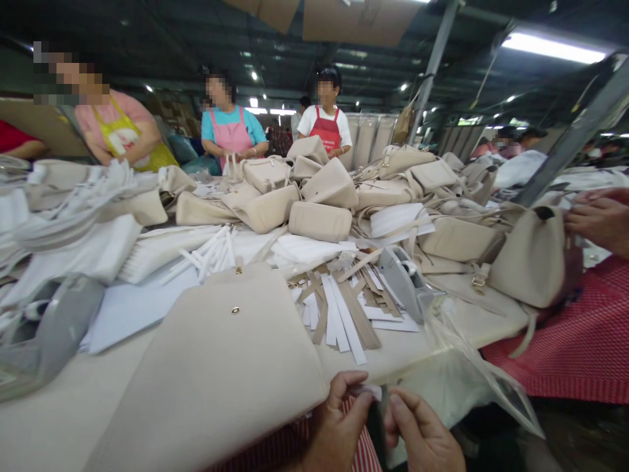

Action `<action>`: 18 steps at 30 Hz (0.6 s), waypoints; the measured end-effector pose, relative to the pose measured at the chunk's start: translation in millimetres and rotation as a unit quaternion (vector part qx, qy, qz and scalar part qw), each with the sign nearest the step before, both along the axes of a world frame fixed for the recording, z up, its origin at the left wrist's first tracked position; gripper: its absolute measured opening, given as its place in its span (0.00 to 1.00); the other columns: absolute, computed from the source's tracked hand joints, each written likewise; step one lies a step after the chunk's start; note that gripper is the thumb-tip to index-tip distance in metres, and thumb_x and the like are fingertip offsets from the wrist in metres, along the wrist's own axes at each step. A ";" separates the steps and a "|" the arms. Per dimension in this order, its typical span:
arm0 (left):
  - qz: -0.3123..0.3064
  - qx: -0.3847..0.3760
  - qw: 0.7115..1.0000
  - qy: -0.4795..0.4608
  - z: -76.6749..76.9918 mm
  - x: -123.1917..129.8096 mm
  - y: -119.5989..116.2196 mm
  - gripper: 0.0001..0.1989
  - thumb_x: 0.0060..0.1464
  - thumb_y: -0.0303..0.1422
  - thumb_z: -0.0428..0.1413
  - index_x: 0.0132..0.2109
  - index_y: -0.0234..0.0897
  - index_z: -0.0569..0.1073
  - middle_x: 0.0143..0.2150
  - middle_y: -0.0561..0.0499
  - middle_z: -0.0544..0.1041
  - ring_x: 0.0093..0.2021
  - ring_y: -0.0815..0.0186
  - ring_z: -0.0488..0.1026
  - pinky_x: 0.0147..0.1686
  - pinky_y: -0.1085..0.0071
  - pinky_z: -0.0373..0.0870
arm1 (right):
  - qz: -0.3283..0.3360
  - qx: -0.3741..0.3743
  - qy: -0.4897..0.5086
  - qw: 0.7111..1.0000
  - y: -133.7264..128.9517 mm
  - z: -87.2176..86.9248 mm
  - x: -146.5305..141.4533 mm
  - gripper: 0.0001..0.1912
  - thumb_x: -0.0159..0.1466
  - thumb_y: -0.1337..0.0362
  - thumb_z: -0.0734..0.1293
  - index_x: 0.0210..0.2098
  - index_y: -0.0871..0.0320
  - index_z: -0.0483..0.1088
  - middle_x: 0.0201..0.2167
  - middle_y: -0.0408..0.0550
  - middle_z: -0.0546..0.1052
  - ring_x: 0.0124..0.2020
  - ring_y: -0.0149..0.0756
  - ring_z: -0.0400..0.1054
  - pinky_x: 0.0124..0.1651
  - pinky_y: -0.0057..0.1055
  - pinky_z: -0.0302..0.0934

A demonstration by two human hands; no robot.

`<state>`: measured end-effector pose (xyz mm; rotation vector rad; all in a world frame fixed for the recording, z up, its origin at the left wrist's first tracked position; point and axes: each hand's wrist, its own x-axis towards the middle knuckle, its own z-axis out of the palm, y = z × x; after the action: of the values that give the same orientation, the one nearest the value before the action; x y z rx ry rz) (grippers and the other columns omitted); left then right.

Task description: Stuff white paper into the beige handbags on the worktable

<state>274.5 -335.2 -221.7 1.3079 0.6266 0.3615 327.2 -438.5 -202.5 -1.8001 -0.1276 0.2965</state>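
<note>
Hands [339,426] seemingly pinch a dark strip [377,419] beside a beige handbag [206,373].

This is a handbag factory workshop. A long worktop [59,426] is heaped with beige handbags [319,221], cut white strips [344,321] and a grey tape dispenser [400,282]. Workers in aprons [325,128] stand along it, under a high factory roof [314,65] with fluorescent lights [553,47] and a steel column [435,65].
</note>
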 end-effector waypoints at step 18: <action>0.041 -0.117 0.990 -0.067 -1.8 3.1 -7.8 0.19 0.41 0.42 0.63 0.40 0.36 0.73 0.26 0.53 0.73 0.27 0.68 0.69 0.29 0.74 0.66 | -0.047 0.019 -0.008 0.999 17.0 -14.7 -9.1 0.28 0.51 0.41 0.65 0.40 0.58 0.69 0.19 0.41 0.73 0.18 0.33 0.66 0.24 0.27 0.64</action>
<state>277.5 -343.0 -223.5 1.0278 0.5902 0.4265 318.0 -421.4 -217.2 -1.7658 -0.0605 0.2113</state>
